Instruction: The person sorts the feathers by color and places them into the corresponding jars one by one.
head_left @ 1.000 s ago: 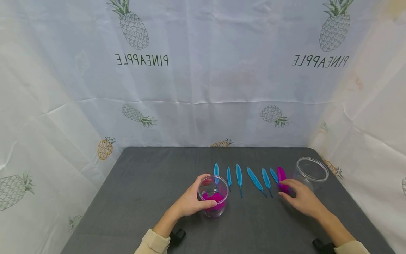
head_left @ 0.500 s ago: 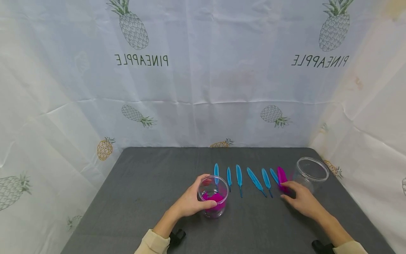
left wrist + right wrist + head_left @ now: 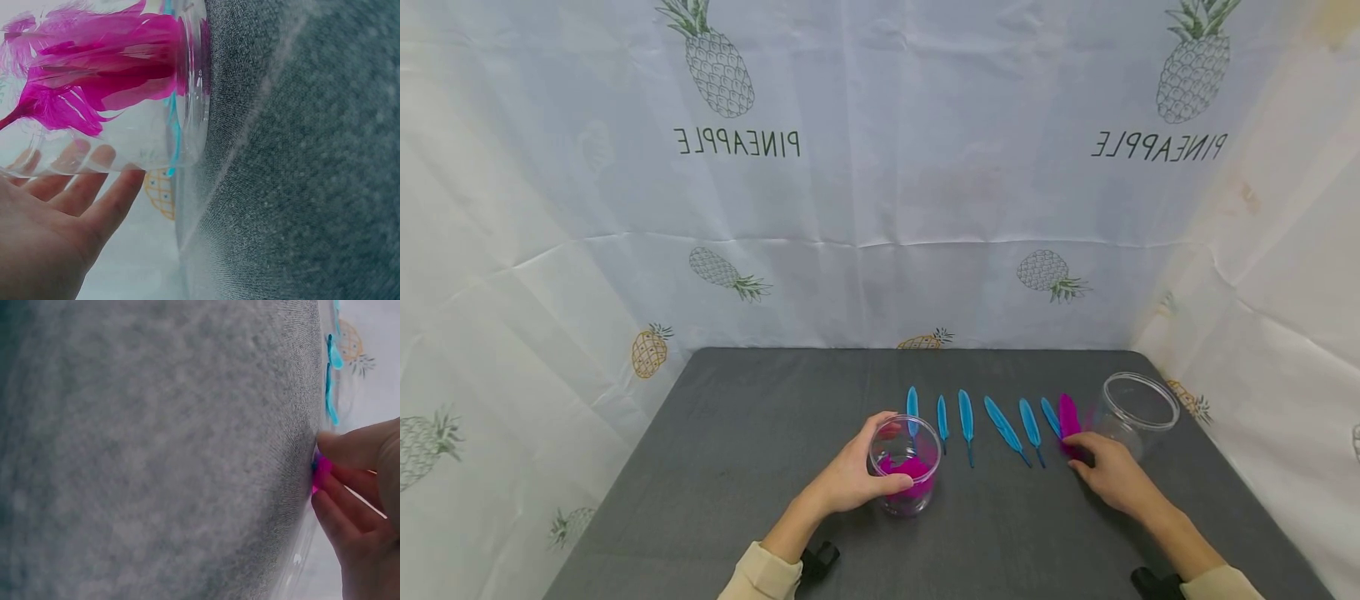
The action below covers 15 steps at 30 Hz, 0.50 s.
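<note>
My left hand [image 3: 850, 475] grips a clear plastic jar [image 3: 904, 504] from its left side, thumb in front and fingers behind. Magenta feathers [image 3: 119, 62] fill the lower part of this jar, which stands upright on the table. At the right, my right hand [image 3: 1116, 475] is down at the table, fingertips over the lower end of a single magenta feather [image 3: 1068, 414]. In the right wrist view a bit of that feather shows between thumb and fingers, which stay apart. Several blue feathers [image 3: 966, 414] lie in a row between the hands.
A second clear jar [image 3: 1138, 400] stands upright just behind my right hand, near the table's right edge. The dark grey table [image 3: 737, 433] ends against a white pineapple-print curtain [image 3: 880, 192] at the back and both sides.
My right hand has shifted slightly right and nearer to me along the magenta feather, which still lies on the table. My left hand and its jar have stayed put.
</note>
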### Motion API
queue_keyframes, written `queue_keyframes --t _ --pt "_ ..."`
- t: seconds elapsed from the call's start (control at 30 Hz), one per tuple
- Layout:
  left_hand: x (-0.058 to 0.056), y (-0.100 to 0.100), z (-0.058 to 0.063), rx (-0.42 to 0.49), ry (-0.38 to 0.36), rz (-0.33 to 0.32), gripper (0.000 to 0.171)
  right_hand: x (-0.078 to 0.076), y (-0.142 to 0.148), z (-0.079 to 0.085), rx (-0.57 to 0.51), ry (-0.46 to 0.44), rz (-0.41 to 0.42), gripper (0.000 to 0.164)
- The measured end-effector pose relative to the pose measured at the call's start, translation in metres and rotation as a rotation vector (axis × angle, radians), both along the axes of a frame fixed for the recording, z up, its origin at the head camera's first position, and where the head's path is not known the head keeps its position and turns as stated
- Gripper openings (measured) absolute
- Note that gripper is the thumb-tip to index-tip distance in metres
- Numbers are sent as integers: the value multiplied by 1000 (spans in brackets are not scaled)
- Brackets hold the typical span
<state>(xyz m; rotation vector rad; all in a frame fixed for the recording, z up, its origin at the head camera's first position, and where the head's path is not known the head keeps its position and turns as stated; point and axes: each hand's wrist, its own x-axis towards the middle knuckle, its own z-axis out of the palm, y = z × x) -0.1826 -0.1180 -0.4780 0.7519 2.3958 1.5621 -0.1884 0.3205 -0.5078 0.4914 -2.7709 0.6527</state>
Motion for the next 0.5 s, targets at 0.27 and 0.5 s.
queue_keyframes --t 0.27,0.5 --pt "-1 0 0 0 0 -1 87 -1 -3 0 -18 50 14 37" --pt "-1 0 0 0 -4 1 87 -1 -4 1 -24 -5 9 42"
